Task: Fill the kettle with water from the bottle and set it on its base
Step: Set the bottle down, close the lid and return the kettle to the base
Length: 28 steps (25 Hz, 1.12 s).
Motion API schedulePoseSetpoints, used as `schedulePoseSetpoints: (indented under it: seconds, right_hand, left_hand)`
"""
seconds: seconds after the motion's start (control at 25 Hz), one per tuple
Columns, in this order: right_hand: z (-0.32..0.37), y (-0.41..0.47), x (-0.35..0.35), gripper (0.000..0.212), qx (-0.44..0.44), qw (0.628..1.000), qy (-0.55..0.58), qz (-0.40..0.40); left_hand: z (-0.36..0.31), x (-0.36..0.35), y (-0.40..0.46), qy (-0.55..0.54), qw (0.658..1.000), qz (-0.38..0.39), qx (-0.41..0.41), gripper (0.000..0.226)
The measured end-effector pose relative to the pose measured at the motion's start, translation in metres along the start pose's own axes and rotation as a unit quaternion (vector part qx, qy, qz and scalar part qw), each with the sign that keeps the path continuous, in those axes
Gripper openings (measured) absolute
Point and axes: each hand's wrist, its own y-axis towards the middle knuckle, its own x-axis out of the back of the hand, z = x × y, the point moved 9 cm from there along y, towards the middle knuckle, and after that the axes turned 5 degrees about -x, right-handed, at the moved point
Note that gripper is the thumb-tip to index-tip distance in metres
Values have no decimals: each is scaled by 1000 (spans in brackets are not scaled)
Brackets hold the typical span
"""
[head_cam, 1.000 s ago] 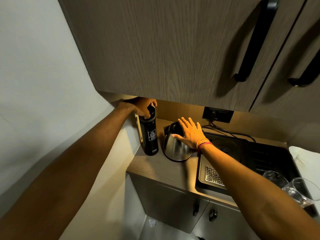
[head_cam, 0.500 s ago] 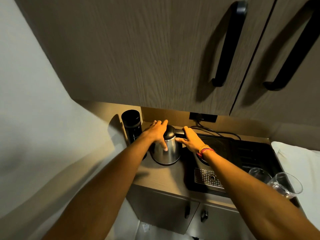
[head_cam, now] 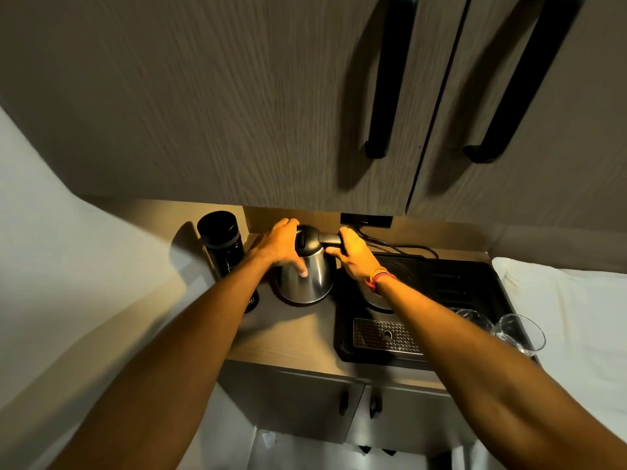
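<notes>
The shiny round steel kettle (head_cam: pixel 305 279) stands on the brown wooden tabletop (head_cam: pixel 288 337), near the back wall and under the low cupboard. The tall black bottle (head_cam: pixel 225 256) stands just beside it, by the left edge. The left hand (head_cam: pixel 280 247) lies spread on the kettle's side and dark lid. The right hand (head_cam: pixel 353 254) wraps around its black handle. A black tray (head_cam: pixel 475 286) sits to the right, maybe holding the kettle's base.
</notes>
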Motion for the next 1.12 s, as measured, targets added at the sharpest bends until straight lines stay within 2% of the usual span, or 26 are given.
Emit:
schedulePoseSetpoints:
  seconds: [0.12, 0.24, 0.4, 0.52, 0.64, 0.84, 0.96, 1.12]
  right_hand:
    - [0, 3, 48, 29, 8, 999, 27, -29]
    - [-29, -5, 90, 30, -46, 994, 92, -27]
    - [-89, -21, 130, 23, -118, 990, 53, -53]
    - [-114, -40, 146, 26, -109, 991, 49, -57]
    - [-135, -54, 153, 19, -92, 994, 30, -57]
    - [-144, -53, 145, 15, -74, 996, 41, -32]
    - [-144, -50, 141, 17, -65, 997, 44, -29]
    - [-155, -55, 141, 29, -99, 992, 72, -30]
  left_hand:
    - [-35, 20, 13, -38, 998, -15, -48, 93]
    - [-75, 18, 22, -84, 994, 2, -72, 78]
    - [-131, -10, 36, -77, 992, 61, -77, 60]
    - [-169, -26, 42, -1, 994, 55, -97, 79]
    - [-196, -38, 45, -4, 990, 30, -138, 91]
    - [-197, -46, 53, 29, 990, 55, -123, 94]
    - [-189, -50, 53, 38, 993, 43, -108, 93]
    - [-189, -55, 58, 77, 991, 50, -98, 98]
